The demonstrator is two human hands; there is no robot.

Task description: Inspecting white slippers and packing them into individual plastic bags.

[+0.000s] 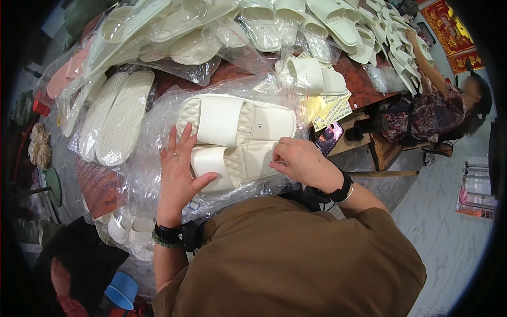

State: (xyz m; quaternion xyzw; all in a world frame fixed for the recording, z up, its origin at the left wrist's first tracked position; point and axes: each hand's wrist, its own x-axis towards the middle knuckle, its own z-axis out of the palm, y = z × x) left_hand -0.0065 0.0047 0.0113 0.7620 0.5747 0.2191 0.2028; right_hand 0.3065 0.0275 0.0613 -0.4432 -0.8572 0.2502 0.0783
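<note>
In front of me a pair of cream slide slippers lies side by side on clear plastic bags (153, 137). The far slipper (219, 120) has a small dark mark on its insole. My left hand (179, 177) rests with fingers spread on the near slipper (232, 166), by its strap and toe end. Over that slipper's heel end, my right hand (305, 162) is closed in a pinch; whatever sits between its fingertips is hidden or too small to make out. Sheets of small labels (334, 110), yellow and white, lie beyond the right hand.
Many bagged cream slippers (195, 45) are heaped along the table's far side, with another pair (119, 119) sole-up at left. A phone (328, 138) lies by the label sheets. At right, a co-worker (422, 108) reaches into the heap. A blue bucket (122, 289) stands lower left.
</note>
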